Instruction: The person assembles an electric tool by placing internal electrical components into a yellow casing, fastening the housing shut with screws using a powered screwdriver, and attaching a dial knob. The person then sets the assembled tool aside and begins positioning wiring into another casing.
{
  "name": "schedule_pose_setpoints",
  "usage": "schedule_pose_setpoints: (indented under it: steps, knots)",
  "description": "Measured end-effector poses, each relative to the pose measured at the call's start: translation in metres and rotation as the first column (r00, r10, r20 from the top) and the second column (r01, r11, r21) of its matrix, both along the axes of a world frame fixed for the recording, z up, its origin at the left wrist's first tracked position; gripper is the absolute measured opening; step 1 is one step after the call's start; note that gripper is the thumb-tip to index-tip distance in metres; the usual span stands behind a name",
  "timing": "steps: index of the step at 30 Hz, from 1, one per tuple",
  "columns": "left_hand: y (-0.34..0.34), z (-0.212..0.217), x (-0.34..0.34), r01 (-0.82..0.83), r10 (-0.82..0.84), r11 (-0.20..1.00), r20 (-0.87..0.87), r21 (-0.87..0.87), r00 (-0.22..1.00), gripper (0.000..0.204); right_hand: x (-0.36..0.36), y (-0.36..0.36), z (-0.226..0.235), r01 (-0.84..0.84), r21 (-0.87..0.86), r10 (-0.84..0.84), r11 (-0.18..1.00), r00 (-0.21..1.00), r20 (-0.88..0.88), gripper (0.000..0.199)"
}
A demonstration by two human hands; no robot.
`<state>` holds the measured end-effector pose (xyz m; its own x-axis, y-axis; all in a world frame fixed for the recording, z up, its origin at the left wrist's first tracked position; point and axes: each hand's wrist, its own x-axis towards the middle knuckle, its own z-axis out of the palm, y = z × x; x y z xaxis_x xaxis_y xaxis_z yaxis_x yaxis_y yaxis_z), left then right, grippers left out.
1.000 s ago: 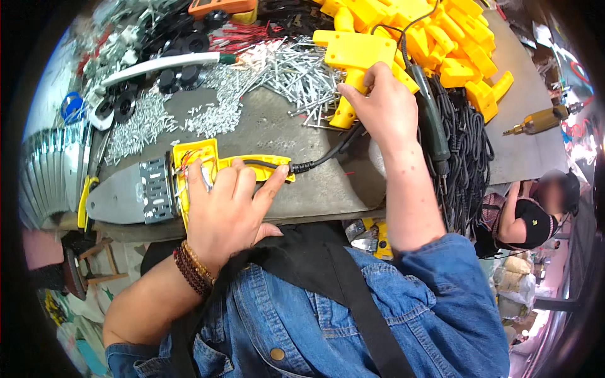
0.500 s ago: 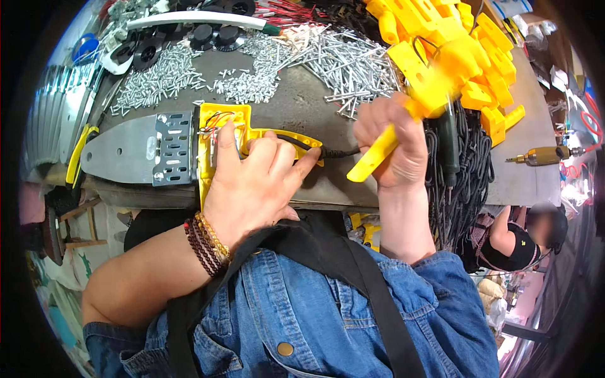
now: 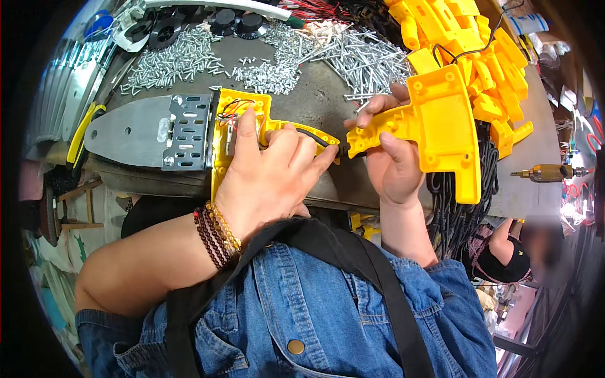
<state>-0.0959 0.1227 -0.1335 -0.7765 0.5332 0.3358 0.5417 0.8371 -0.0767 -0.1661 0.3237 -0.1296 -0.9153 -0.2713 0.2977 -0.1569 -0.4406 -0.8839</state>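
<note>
Closest in, the left hand point(image 3: 271, 157) is spread over the half shell point(image 3: 260, 101), which lies open side up near the front edge of the worktop point(image 3: 315, 87). Can't tell if that grip is closed round it or just pressing. The plate point(image 3: 135, 129) sticks out its left end, and wires point(image 3: 234, 107) plus a cord point(image 3: 315, 135) sit inside, so the innards look mostly in, I'd say. Right hand point(image 3: 397, 167) has its grip clamped on the handle of the cover point(image 3: 441, 126), hollow side up, just beside the shell. Cover's not on yet, no screws in it that I can see. Further out: black cables point(image 3: 463, 183), brass driver point(image 3: 545, 172), then loose short screws point(image 3: 173, 63), long screws point(image 3: 368, 63), piled yellow shells point(image 3: 485, 66).
</note>
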Motion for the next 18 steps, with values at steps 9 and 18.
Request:
schedule_pose_setpoints:
  steps: [9, 18]
  knots:
    - [-0.003, 0.003, 0.004, -0.008, 0.005, 0.999, 0.073, 0.046, 0.997, 0.089, 0.015, -0.017, -0.01, 0.413, 0.514, -0.192, 0.752, 0.883, -0.428, 0.039]
    - [-0.082, 0.062, 0.049, 0.309, -0.631, 0.772, 0.613, 0.556, 0.474, 0.059, 0.012, -0.044, -0.008, 0.593, 0.695, 0.271, 0.406, 0.648, -0.712, 0.054]
